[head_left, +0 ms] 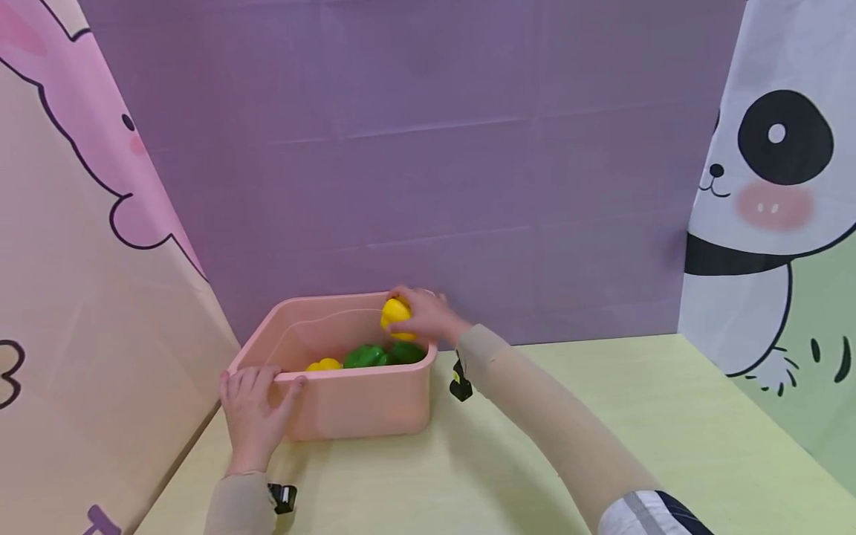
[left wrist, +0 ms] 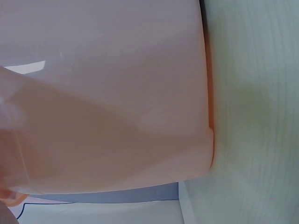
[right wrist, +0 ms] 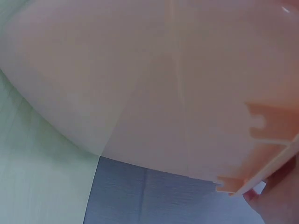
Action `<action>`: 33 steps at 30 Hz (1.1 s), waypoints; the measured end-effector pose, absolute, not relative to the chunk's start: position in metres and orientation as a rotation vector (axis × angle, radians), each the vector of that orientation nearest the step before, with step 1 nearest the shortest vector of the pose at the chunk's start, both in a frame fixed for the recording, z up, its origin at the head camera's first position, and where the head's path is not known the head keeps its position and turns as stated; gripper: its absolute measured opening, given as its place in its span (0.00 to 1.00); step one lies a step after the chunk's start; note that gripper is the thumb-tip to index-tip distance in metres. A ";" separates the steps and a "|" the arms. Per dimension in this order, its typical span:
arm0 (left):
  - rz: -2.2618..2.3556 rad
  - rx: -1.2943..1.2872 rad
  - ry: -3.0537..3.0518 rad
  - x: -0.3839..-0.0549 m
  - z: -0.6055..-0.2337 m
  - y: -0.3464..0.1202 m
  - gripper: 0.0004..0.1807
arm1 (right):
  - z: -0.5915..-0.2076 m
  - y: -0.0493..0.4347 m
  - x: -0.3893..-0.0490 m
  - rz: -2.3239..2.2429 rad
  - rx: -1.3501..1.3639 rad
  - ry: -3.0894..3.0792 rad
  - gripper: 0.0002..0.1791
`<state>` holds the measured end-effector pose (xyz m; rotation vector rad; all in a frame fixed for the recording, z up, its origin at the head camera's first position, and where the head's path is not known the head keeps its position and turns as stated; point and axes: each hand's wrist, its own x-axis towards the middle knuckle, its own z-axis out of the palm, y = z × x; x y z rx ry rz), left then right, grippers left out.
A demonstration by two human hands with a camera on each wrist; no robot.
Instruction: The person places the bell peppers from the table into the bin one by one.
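Note:
A pink plastic bin [head_left: 354, 405] stands at the back left of the table. At its front left corner, my left hand [head_left: 254, 412] grips the rim, fingers over the edge and thumb along the front. My right hand [head_left: 428, 313] holds a yellow bell pepper [head_left: 394, 318] above the right end of the bin, thumb on its near side. Inside the bin lie a green bell pepper [head_left: 364, 357], another dark green piece [head_left: 406, 353] beside it and a yellow pepper [head_left: 325, 365], partly hidden by the front wall. Both wrist views show mostly the bin's outer wall [left wrist: 117, 102].
The pale wooden table [head_left: 602, 416] extends to the right of the bin. A purple cloth backdrop [head_left: 414, 163] rises right behind it. Cartoon-printed panels close off the left side [head_left: 100, 312] and the right side [head_left: 756, 245].

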<state>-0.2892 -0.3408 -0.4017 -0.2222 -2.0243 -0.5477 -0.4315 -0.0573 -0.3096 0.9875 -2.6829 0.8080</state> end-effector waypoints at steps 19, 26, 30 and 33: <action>-0.531 -0.212 -2.045 -0.286 -0.401 -0.340 0.29 | -0.310 -0.062 -0.422 0.508 1.008 -2.868 0.29; -0.535 -0.202 -2.058 -0.284 -0.403 -0.339 0.27 | -0.309 -0.061 -0.420 0.547 1.027 -2.899 0.30; -0.537 -0.214 -2.055 -0.284 -0.402 -0.338 0.26 | -0.310 -0.060 -0.421 0.549 1.019 -2.895 0.29; -0.534 -0.217 -2.052 -0.285 -0.401 -0.338 0.27 | -0.310 -0.060 -0.421 0.535 1.008 -2.887 0.29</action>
